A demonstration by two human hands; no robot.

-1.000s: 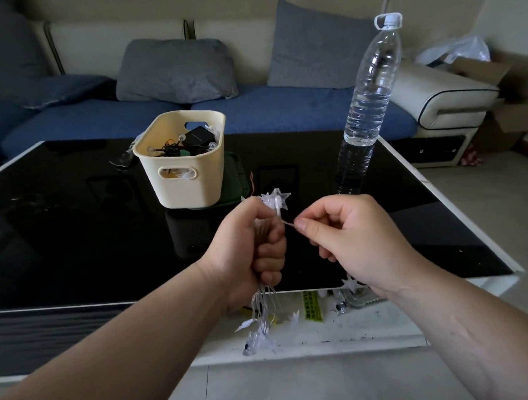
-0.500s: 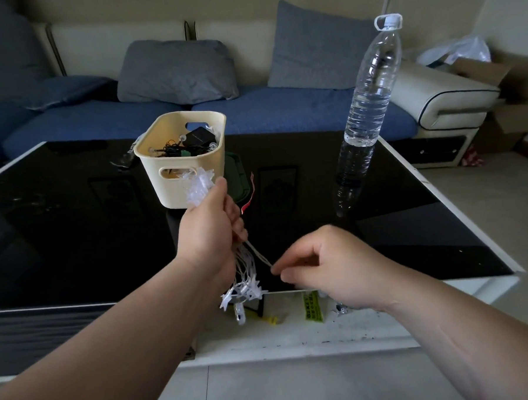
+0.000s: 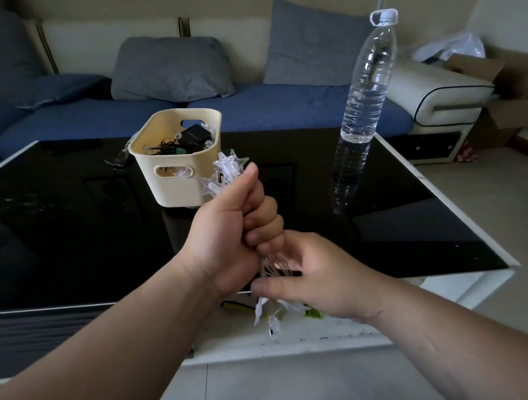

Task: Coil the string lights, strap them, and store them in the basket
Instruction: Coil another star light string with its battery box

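Just before basket [image 3: 176,189], left hand [image 3: 234,232] fists string lights [image 3: 228,171] mid-bundle; right hand [image 3: 318,276] curls round dangling strands (likely light, floppy: grip gathered wires, not brittle stars).

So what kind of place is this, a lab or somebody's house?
Most likely a home living room: a blue-cushioned sofa with grey fabric pillows stands behind a low, glossy black glass coffee table, and open brown cardboard boxes are piled at the right.
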